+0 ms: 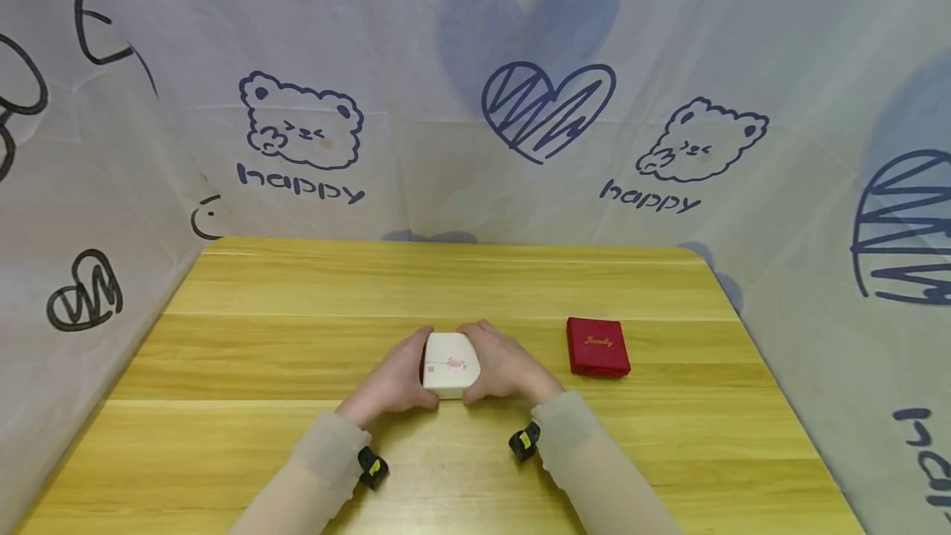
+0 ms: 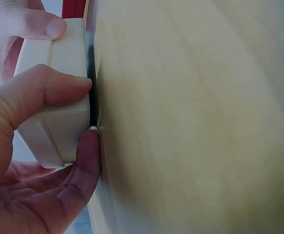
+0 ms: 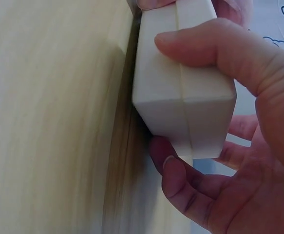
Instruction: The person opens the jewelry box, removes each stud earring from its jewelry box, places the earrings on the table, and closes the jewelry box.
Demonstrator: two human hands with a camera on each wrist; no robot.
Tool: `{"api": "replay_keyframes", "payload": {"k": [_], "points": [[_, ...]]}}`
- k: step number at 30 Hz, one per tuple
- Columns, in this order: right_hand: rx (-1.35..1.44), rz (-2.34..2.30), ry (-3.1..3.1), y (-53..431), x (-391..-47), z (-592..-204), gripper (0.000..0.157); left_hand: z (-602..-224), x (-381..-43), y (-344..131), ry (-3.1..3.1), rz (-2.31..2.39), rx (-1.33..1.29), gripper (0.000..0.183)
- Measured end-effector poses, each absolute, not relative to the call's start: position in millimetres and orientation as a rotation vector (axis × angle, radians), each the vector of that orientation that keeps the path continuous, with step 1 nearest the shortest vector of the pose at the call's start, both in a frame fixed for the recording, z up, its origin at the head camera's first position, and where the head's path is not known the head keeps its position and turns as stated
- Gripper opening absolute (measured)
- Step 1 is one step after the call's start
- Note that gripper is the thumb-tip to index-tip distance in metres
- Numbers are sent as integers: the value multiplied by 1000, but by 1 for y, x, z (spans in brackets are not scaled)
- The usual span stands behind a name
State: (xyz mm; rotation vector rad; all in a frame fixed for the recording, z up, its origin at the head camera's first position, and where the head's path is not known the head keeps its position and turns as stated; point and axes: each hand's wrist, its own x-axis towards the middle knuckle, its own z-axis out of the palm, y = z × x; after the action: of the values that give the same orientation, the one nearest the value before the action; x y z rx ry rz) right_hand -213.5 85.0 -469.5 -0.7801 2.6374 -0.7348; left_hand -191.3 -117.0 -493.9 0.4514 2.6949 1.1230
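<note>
In the head view a small white box (image 1: 450, 353) with rounded far corners and a pink flower print on its top is held between both hands. My left hand (image 1: 395, 380) grips its left side, thumb at the near face and fingers round the far side. My right hand (image 1: 507, 363) grips the right side in the same way. Both wrist views show a thin seam running round the white box (image 3: 163, 80). In the left wrist view, a dark gap shows between the underside of the box (image 2: 66, 41) and the tabletop.
A red square box (image 1: 598, 345) with gold lettering lies on the wooden table (image 1: 297, 287), right of the hands. Pale cloth (image 1: 416, 40) with blue bear and heart drawings hangs behind the table and along both sides. A black wrist device (image 1: 524, 442) sits by each cuff.
</note>
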Motion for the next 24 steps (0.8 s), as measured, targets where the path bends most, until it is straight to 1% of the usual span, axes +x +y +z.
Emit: {"api": "replay_keyframes", "payload": {"k": [6, 13, 19, 24], "points": [[-754, -810, 2583, 88, -215, -468, 93, -496, -192, -116, 2679, 1141, 451, 111], [-719, -888, 2527, 93, -215, -469, 96, -497, -191, -118, 2667, 1153, 484, 117], [-721, -956, 2506, 97, -217, -472, 94, -497, -189, -119, 2666, 1159, 500, 114], [-723, -981, 2499, 100, -216, -474, 96, -497, -188, -118, 2666, 1176, 489, 113]]}}
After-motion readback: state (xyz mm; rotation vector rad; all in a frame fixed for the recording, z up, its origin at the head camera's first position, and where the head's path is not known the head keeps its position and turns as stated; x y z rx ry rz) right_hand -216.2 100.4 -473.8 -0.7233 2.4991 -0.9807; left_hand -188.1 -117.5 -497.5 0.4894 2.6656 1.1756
